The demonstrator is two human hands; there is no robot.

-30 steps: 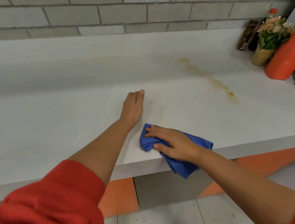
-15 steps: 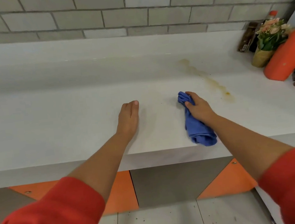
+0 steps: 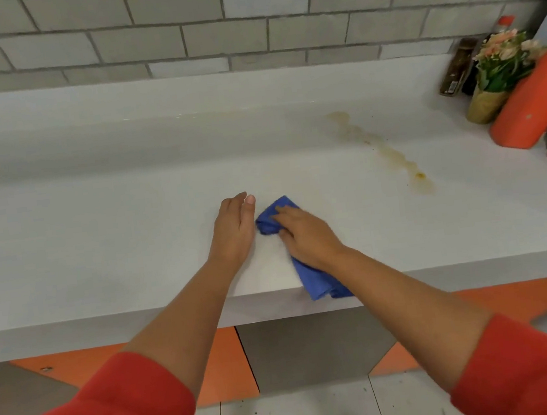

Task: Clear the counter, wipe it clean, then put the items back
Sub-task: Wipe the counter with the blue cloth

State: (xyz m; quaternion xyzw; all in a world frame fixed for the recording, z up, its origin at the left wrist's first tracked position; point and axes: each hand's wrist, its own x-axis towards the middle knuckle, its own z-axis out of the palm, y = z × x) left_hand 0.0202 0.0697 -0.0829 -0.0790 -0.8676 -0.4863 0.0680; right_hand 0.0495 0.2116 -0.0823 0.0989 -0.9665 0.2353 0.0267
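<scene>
A: Head view: right hand (image 3: 306, 234) pressed palm-down on the blue cloth (image 3: 318, 280), fingers spread over the bunched front end, pinning it to the counter (image 3: 97, 227) rather than clutching it. Tail of the cloth draped over the front edge.

B: And the left hand (image 3: 235, 227)?

A: Flat, fingers together and extended, gripping nothing. Resting on the counter just beside the cloth, probably as a brace while leaning in.

B: Why the bare stretch in the middle?

A: Cleared for wiping, apparently. Orange bottle (image 3: 533, 102), flower pot (image 3: 496, 79) and dark bottle (image 3: 457, 70) crowded into the far right corner, well apart from the hands.

B: Wiping finished, then?

A: Hardly. Yellowish-brown stain (image 3: 392, 153) trailing across the right side, untouched, between cloth and corner items. Likely next target; firm pressure probably needed there. Putting the items back not yet begun.
</scene>
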